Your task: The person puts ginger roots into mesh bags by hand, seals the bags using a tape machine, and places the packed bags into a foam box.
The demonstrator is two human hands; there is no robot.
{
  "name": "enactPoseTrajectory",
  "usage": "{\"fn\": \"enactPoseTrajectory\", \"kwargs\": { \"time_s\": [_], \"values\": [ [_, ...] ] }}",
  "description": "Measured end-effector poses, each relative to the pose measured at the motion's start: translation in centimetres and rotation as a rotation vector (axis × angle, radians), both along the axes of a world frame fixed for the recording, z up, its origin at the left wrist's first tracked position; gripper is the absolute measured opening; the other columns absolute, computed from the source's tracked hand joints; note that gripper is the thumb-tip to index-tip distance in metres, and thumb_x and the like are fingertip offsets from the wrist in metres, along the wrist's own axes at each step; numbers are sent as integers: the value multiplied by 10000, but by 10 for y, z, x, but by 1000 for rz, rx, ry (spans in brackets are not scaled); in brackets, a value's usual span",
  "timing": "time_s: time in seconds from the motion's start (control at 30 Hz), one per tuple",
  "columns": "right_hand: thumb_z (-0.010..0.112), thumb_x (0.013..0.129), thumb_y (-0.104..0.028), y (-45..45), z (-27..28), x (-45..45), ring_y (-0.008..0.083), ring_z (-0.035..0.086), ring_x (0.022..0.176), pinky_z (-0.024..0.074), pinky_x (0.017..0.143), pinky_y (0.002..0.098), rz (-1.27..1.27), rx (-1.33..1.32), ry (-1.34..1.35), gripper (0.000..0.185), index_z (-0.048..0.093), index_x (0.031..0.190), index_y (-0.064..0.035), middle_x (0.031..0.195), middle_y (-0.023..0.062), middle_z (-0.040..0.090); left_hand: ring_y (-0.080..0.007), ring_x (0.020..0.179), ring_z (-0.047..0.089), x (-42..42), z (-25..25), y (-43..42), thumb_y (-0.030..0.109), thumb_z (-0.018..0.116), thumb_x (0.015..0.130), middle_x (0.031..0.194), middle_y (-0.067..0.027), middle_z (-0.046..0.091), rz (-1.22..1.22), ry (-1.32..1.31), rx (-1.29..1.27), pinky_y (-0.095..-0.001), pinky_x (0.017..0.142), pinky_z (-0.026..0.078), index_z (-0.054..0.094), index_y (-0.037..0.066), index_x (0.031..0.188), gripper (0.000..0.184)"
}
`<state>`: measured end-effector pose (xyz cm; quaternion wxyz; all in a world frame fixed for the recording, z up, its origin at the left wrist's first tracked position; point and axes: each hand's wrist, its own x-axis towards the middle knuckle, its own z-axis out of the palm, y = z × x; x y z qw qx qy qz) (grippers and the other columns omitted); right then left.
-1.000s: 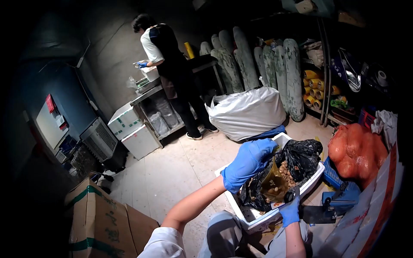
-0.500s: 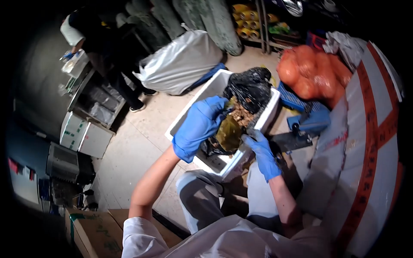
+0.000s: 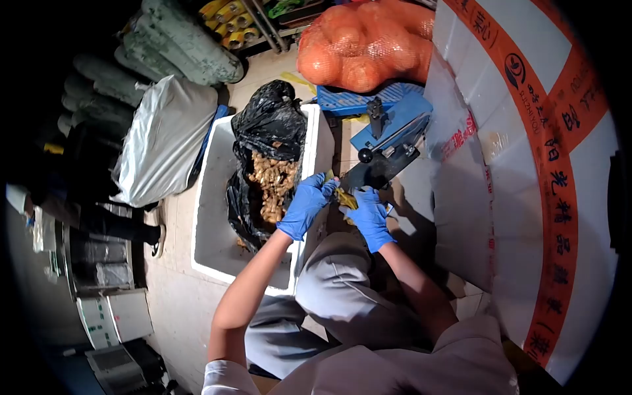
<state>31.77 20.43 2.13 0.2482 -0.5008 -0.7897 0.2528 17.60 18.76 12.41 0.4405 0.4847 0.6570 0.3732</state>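
In blue gloves, my left hand (image 3: 306, 205) and my right hand (image 3: 369, 216) are both closed around a twisted yellowish plastic bag (image 3: 345, 198) just outside the box's right wall. Most of the bag is hidden below my hands. To the left stands a white foam box (image 3: 214, 191), with a black plastic bag (image 3: 270, 118) opened inside it. Knobbly pale-brown ginger (image 3: 273, 184) lies in that black bag. Just beyond my hands, on the floor, is a blue metal device (image 3: 395, 128) with a lever and a black ball knob.
Orange net sacks (image 3: 365, 43) lie behind the blue device. Stacked white foam boxes with orange tape (image 3: 553, 197) rise at right. A white sack (image 3: 168, 138) and green wax gourds (image 3: 184, 46) stand at far left, near another person's leg (image 3: 125, 222).
My hands have moved right with the yellowish bag, from over the foam box to beside the blue device. The bag is now gathered between my hands, and the view has turned right.
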Motion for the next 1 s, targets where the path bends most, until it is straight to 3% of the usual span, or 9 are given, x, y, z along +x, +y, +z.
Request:
{"fn": "enactPoseTrajectory", "kwargs": {
  "time_s": [0.17,0.27,0.43,0.53,0.7,0.83,0.93,0.97,1.0],
  "values": [
    [710,586,-313,36,-69,12,297,459,912,405,766,371,-377,-13,-26,507,566,1016,-85,957,145,495,-87,524,339,16,-73,72,189,562,807,548,-3,402,-81,-17,-31,-251,487,304,532,-7,736,211],
    [705,594,-305,63,-94,5,308,448,961,394,798,379,-568,-28,-10,507,564,1031,-92,998,159,496,-92,553,388,23,-111,112,177,559,807,598,-25,483,-138,-80,216,-260,515,350,572,-11,851,193],
    [690,606,-284,105,-131,-22,303,483,924,401,780,370,-729,-9,40,438,556,956,-57,910,162,526,-81,529,368,19,-141,169,226,545,824,567,-30,463,-101,80,192,-249,496,348,568,-31,798,259],
    [651,640,-169,120,-160,-45,251,537,721,428,614,307,-882,134,629,324,465,875,-45,809,110,529,-79,526,385,2,-158,183,229,540,827,563,-31,476,-56,155,261,-247,482,350,564,-27,783,261],
    [552,665,-71,120,-182,-32,246,508,698,415,615,314,-691,-21,192,189,504,845,-41,774,115,521,-77,519,396,-4,-168,179,213,532,831,575,-32,499,17,120,261,-243,476,354,569,-12,791,231],
    [473,684,8,99,-142,4,242,484,680,406,615,319,-489,23,237,156,535,821,-37,746,119,514,-105,499,394,-4,-169,181,214,538,825,562,-77,492,-12,144,287,-258,479,360,558,-29,781,247],
    [402,627,66,62,-32,31,254,446,585,346,529,326,-337,87,376,103,475,612,-6,641,143,473,-262,507,462,-2,-168,180,199,542,806,614,-177,510,-24,257,429,-329,502,384,557,-27,754,233],
    [409,609,58,53,8,37,258,422,543,320,504,341,-156,111,526,65,438,600,0,620,157,448,-320,536,485,-2,-170,180,190,542,800,645,-206,519,-44,288,505,-352,514,390,558,-26,748,222],
    [415,641,58,43,56,36,268,470,577,371,541,323,-61,277,365,91,487,657,4,633,145,479,-373,609,502,-4,-170,179,182,527,794,683,-219,532,-77,282,515,-385,543,400,564,-25,746,216]
  ]
}}
